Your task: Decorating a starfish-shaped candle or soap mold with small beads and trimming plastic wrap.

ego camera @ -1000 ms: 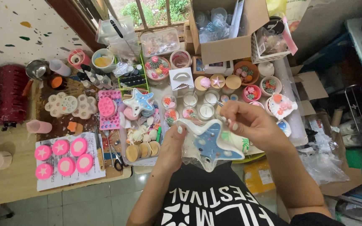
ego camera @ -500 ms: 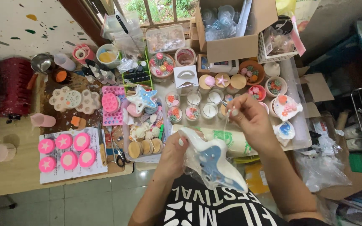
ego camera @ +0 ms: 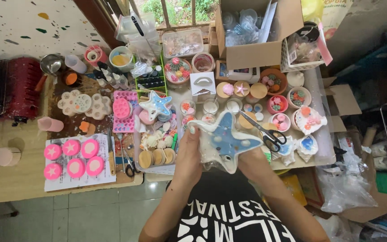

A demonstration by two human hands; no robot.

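Observation:
I hold a blue and white star-shaped piece (ego camera: 225, 141) in a clear wrapper over the table's front edge. My left hand (ego camera: 190, 154) grips its left side, thumb on top. My right hand (ego camera: 252, 162) holds it from below on the right and is mostly hidden behind the star. Black-handled scissors (ego camera: 265, 132) lie on the table just right of the star. A smaller blue star piece (ego camera: 156, 106) sits further back on the left.
Pink round discs (ego camera: 71, 157) lie on a paper sheet at the left. Small bowls of coloured bits (ego camera: 277, 103), shell-shaped dishes (ego camera: 307, 120), a cardboard box (ego camera: 256, 31) and pink moulds (ego camera: 122, 110) crowd the table. A red case (ego camera: 10, 89) stands far left.
The star piece has been lifted and turned face up toward the table, and both hands have shifted around it. The right hand has moved from above the star to under it.

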